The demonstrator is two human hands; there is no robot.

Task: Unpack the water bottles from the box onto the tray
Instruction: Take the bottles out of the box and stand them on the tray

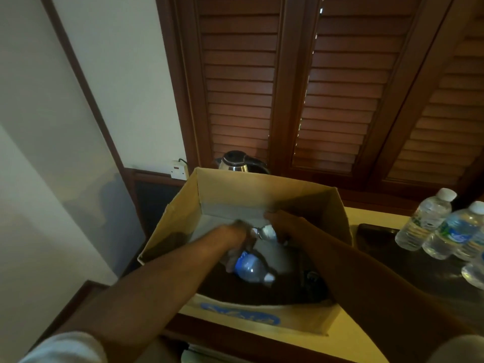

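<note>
Both my hands reach down into an open cardboard box on the table. My left hand grips a clear water bottle with a blue label, which lies tilted with its white cap toward me. My right hand is curled round a second bottle deeper in the box; only a bit of that bottle shows. On the right, several water bottles stand upright on a dark tray.
A steel kettle stands behind the box beside a wall socket. Wooden louvred shutters rise at the back. The yellow tabletop runs under the box, whose blue-printed flap faces me.
</note>
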